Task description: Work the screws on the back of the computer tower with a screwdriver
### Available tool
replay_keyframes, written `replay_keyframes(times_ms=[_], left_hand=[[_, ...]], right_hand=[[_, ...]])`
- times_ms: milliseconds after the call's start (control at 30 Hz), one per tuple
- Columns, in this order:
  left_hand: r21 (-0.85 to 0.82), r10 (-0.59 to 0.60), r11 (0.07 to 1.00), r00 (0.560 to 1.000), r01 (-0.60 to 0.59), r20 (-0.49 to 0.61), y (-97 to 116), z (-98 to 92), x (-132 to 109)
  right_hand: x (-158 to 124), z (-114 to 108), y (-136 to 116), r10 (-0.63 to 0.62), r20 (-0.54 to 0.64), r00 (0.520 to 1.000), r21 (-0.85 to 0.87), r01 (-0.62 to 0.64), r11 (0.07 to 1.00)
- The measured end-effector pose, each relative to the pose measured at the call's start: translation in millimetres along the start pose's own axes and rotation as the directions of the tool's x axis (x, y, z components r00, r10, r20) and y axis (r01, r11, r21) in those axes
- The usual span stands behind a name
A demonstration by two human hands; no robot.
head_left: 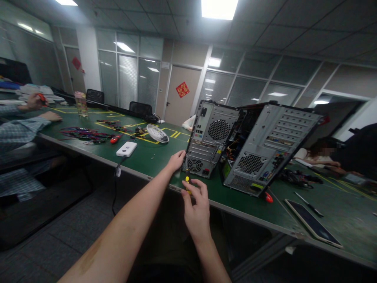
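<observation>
A grey computer case stands upright on the green table, its back panel facing me. My left hand rests against the case's lower left corner, fingers curled on its edge. My right hand is pinched round the handle of a yellow and black screwdriver, whose tip points up toward the case's lower back panel. A second grey case leans tilted just to the right.
A white power bank with a cable, a red-handled tool, a white fan grille and coloured wires lie at left. Another person's sleeve and hands are far left. A tablet lies at right; someone sits beyond.
</observation>
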State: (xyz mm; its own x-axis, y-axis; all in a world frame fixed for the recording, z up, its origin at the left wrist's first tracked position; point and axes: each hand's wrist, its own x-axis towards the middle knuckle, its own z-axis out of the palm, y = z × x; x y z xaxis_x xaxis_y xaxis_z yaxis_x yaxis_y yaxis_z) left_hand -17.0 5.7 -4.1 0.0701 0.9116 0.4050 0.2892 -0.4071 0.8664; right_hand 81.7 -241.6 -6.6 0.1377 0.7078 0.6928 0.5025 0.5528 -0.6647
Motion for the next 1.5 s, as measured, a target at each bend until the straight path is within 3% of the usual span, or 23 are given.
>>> replay_keyframes(times_ms=[233,833,1267,1500], left_hand=[[-0.002,0.013,1.000,1.000,-0.013,0.002,1,1.3,-1],[-0.014,0.003,1.000,1.000,-0.003,-0.002,-1,-2.1,-1],[0.019,0.010,1.000,1.000,-0.010,0.019,3,-3.6,-2],[0.034,0.012,0.999,1.000,-0.012,0.013,1,-3.2,-1]], right_hand=[[-2,-5,0,-0.006,0.064,0.998,-0.020,0.007,1.000],[-2,7,5,-0.002,-0.003,1.000,0.087,0.002,0.996],[-2,2,5,-0.134,-0.050,0.990,-0.046,0.132,0.990],[-2,4,8,-0.141,-0.038,0.989,-0.043,0.139,0.989]])
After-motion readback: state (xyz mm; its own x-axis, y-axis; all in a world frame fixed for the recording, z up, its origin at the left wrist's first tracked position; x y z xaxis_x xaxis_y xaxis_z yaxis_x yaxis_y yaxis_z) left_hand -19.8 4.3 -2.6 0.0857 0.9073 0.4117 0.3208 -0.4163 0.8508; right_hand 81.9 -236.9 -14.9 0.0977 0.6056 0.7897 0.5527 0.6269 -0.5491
